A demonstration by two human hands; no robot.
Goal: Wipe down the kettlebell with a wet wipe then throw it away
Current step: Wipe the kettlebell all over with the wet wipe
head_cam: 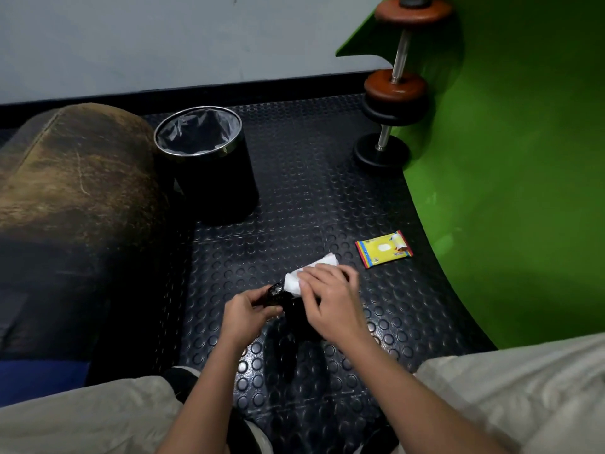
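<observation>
Now the small black iron kettlebell (pixel 278 294) is gripped by the left hand (pixel 245 314); the white wet wipe (pixel 306 276) is pressed on it by the right hand (pixel 330 299) fingers, toward 1 o'clock.

Your white wipe (pixel 310 274) lies on the black kettlebell (pixel 296 309); at one o'clock a yellow packet (pixel 383 249) edged red and blue, on dark circle-studded flooring (pixel 314 191); green wall (pixel 523 158) at three.

A small black kettlebell (pixel 288 309) sits on the floor, a crumpled white wet wipe (pixel 304 276) draped over its top.
</observation>
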